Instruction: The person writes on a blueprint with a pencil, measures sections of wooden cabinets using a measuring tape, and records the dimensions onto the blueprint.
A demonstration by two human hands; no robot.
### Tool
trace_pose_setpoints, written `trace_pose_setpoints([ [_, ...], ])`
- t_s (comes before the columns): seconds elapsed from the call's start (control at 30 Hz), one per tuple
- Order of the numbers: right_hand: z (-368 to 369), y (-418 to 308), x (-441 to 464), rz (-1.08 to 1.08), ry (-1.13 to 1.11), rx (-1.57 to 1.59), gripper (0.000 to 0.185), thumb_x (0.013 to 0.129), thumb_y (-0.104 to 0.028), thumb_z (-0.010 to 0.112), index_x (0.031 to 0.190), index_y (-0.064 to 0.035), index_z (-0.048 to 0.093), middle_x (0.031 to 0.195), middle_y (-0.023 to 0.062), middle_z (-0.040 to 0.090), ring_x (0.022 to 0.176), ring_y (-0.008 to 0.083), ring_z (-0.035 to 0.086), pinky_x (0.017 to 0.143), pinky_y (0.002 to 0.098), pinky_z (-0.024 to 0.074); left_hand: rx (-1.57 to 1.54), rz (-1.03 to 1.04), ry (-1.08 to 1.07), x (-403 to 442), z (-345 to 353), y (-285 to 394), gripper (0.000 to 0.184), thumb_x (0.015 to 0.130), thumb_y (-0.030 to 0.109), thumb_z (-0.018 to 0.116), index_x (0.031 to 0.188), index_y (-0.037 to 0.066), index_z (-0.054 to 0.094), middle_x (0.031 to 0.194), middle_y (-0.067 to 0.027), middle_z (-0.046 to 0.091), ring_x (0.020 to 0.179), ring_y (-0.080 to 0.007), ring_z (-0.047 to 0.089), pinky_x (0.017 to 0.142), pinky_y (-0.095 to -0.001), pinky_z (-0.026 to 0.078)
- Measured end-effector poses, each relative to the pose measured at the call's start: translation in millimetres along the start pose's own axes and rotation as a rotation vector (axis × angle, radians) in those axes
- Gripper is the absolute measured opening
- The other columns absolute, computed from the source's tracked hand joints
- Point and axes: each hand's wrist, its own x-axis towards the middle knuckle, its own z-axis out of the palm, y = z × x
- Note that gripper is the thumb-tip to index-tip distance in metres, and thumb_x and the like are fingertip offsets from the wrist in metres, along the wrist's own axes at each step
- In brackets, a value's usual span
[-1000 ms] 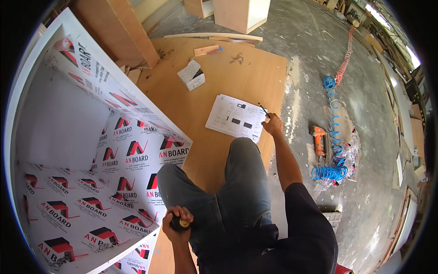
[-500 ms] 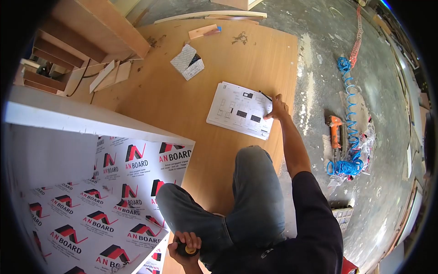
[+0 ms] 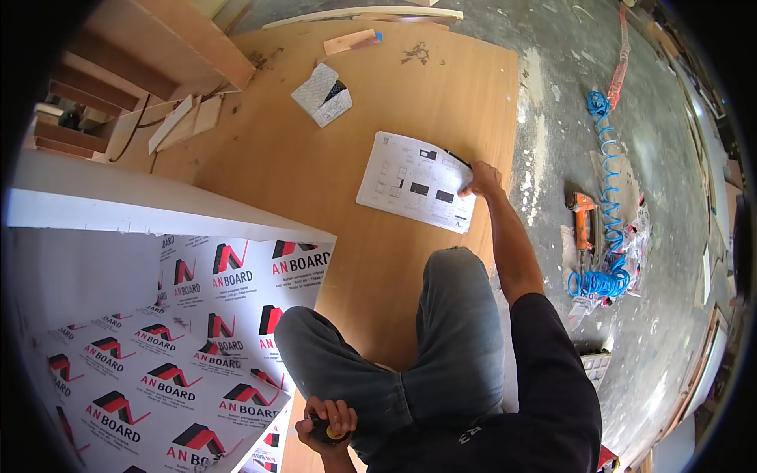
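My right hand (image 3: 482, 180) is at the right edge of a stack of printed drawings (image 3: 410, 185), its fingers closed round a dark pencil (image 3: 457, 158) that lies across the sheets' upper right corner. The papers rest on a brown wooden board (image 3: 371, 260). Low in the view, beside my knee, my left hand (image 3: 327, 420) is wrapped round a black and yellow round tool (image 3: 334, 433), which looks like a tape measure.
A cabinet box (image 3: 189, 210) with printed white panels fills the left. Beyond the papers lie a crumpled packet (image 3: 322, 95) and a wood offcut (image 3: 349, 42). An orange air tool (image 3: 583, 221) and blue coiled hose (image 3: 603, 282) sit on the floor at right.
The view has shifted, and the cabinet is seen from a different angle. My right hand has come closer over the papers, with the pencil now lower against the sheets. My left hand keeps its hold.
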Motion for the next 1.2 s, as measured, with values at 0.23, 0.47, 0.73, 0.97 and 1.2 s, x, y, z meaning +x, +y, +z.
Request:
trace_pose_setpoints([
  [0.23,20.9,7.3,-13.0,0.084,0.045,0.25,0.062,0.053,-0.019,0.094,0.109,-0.0044,0.071,0.104,0.0167,0.073,0.103,0.0319,0.069,0.089,0.0402,0.0542,0.006,0.031,-0.031,8.8,-1.4,0.5,0.028,0.092,0.032,0.053,0.088,0.004,0.051,0.067,-0.0113,0.053,0.063,-0.0241,0.052,0.058,-0.0381,0.046],
  [0.47,-75.0,14.2,-88.1,-0.262,-0.043,1.23,0.047,0.067,0.001,0.088,0.11,0.0031,0.07,0.099,0.0074,0.074,0.088,0.0177,0.068,0.083,0.0324,0.0536,0.041,0.032,-0.067,31.4,1.9,3.3,0.026,0.092,0.028,0.054,0.088,0.002,0.056,0.071,-0.0117,0.052,0.067,-0.0238,0.052,0.062,-0.0366,0.045],
  [0.73,-250.3,0.1,-230.8,-0.168,-0.245,1.196,0.046,0.064,-0.002,0.089,0.105,-0.0016,0.067,0.081,-0.0005,0.067,0.059,0.0039,0.052,0.043,0.0212,0.0322,0.281,-0.163,-0.208,83.9,29.8,-8.4,0.043,0.093,0.041,0.058,0.105,0.0,0.058,0.083,-0.0142,0.058,0.07,-0.0229,0.056,0.062,-0.0342,0.045],
  [0.97,-204.0,-20.7,-284.6,-0.32,-0.566,0.897,0.058,0.058,-0.005,0.092,0.11,0.0032,0.068,0.095,0.0039,0.072,0.083,0.0116,0.064,0.075,0.0268,0.0538,0.402,-0.13,-0.24,82.0,25.5,-48.8,0.061,0.088,0.047,0.07,0.123,-0.001,0.054,0.096,-0.0147,0.064,0.075,-0.0214,0.062,0.061,-0.0332,0.049],
  [1.2,-187.9,-40.4,-285.1,-0.447,-0.593,0.71,0.075,0.053,-0.005,0.087,0.122,0.0065,0.062,0.102,0.0101,0.072,0.094,0.0179,0.066,0.087,0.0307,0.0527,0.599,-0.11,0.201,60.3,66.2,-50.3,0.038,0.093,0.016,0.066,0.123,-0.002,0.053,0.098,-0.0154,0.066,0.071,-0.0206,0.064,0.057,-0.0309,0.051],
])
